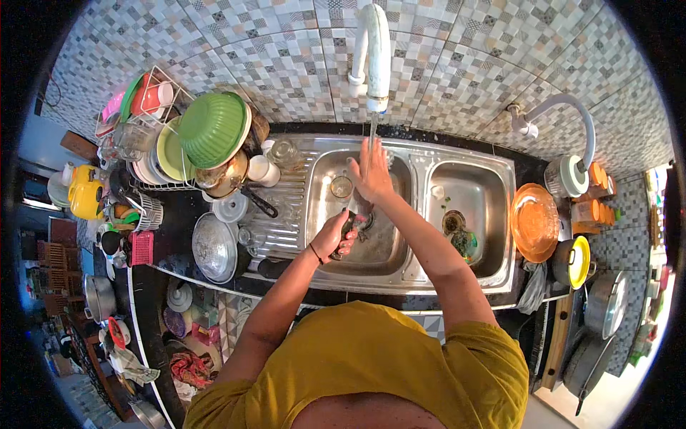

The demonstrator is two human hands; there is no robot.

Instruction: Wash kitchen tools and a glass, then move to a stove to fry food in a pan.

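Note:
My left hand (335,236) grips the black handle of a utensil (345,231) over the left basin (327,257) of a stainless steel double sink. The utensil's far end runs up toward my right wrist; whether it is a knife blade I cannot tell. Held flat with the thumb apart, my right hand (371,171) is under a stream of water (374,124) from the white gooseneck tap (378,59). It holds nothing that I can see. A small round glass (341,186) stands in the same basin, left of my right hand. Part of the basin's drain shows beyond my left hand.
The right basin (437,161) contains green scraps (461,241) and a strainer. Glass jars (286,153) and a pan (222,174) crowd the left drainboard, near a rack with a green bowl (211,128). An orange plate (534,222) leans at the right.

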